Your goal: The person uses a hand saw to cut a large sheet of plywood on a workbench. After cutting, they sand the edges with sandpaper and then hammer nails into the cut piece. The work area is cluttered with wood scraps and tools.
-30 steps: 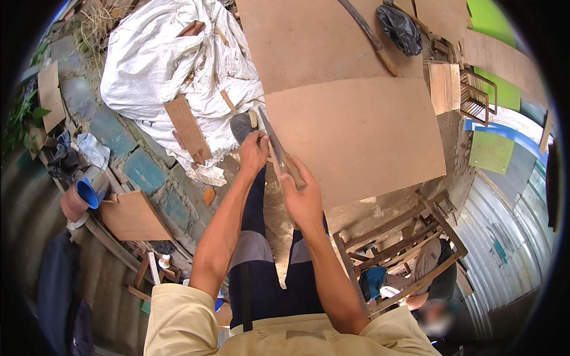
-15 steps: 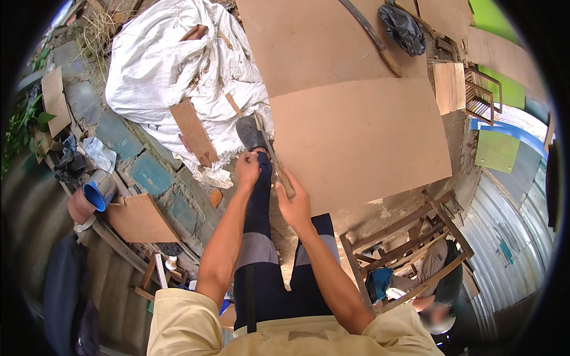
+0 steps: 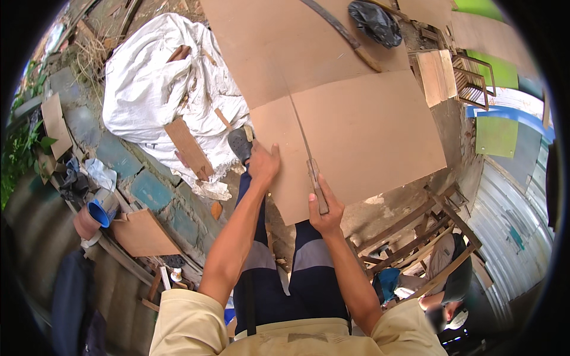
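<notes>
Head view, looking down: the right hand [image 3: 326,212] is closed around the wooden handle of a long, thin tool [image 3: 308,154]. Its dark blade points up and away, a bit to the left, and sits over a big brown sheet [image 3: 362,130]. The far tip is blurry, so I cannot tell just where it ends or if the blade touches the sheet.

The left hand [image 3: 263,165] is by the left edge of the sheet, with its thumb sticking up and its other fingers pointing at a dark shoe [image 3: 238,144] full of little holes. I cannot tell if that hand grips anything. A small, pale block [image 3: 249,132] is right next to the shoe, near the fingers. The two hands are apart, and the left one is farther from the body.

Dark trousers [image 3: 312,293] with grey bands cover the person's legs. A crumpled white sack [image 3: 142,89] lies left of the sheet, and a flat strip of brown wood [image 3: 189,145] rests on it. At the top of the sheet are a curved blade [image 3: 355,45] with a wooden handle and a shiny black bag [image 3: 374,25].

Down on the right, another person [image 3: 428,264] is behind a wooden frame [image 3: 453,218]. A wavy metal wall [image 3: 513,202] is at the far right.
</notes>
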`<action>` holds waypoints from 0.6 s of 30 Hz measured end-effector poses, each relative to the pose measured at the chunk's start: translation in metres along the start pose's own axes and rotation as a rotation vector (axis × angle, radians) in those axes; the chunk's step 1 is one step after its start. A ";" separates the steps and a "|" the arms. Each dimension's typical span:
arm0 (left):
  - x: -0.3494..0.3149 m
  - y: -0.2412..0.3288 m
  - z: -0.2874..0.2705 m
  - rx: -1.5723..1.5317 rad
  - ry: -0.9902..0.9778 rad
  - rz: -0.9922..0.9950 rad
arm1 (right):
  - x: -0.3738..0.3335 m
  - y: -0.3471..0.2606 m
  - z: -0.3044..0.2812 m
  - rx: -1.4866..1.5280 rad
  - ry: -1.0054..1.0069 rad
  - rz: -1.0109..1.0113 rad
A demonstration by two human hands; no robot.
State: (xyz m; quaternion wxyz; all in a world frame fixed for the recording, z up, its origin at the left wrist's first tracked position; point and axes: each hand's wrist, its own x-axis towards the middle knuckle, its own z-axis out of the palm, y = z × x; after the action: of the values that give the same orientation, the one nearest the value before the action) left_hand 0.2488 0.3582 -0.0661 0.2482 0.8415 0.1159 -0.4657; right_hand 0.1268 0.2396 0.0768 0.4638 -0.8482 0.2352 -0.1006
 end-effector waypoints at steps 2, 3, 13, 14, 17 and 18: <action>-0.016 0.016 -0.028 0.200 -0.149 -0.055 | 0.014 0.013 -0.004 -0.042 0.001 -0.082; -0.018 0.016 -0.032 0.370 -0.154 -0.022 | 0.022 0.019 -0.006 -0.062 0.002 -0.123; 0.019 0.027 0.047 0.617 -0.085 1.039 | 0.077 0.066 -0.018 -0.228 -0.105 -0.203; 0.017 0.038 0.048 0.596 -0.175 1.099 | 0.081 0.071 -0.023 -0.249 -0.138 -0.209; 0.056 0.046 0.034 0.574 -0.465 1.189 | 0.106 0.085 -0.033 -0.256 -0.160 -0.292; 0.059 0.055 0.024 0.637 -0.175 1.127 | 0.108 0.093 -0.041 -0.267 -0.160 -0.300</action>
State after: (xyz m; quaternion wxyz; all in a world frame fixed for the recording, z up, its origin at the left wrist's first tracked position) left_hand 0.2869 0.2965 -0.1094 0.2015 0.7646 -0.5074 -0.3424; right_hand 0.1762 0.1133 0.0163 0.3444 -0.9329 0.0801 -0.0687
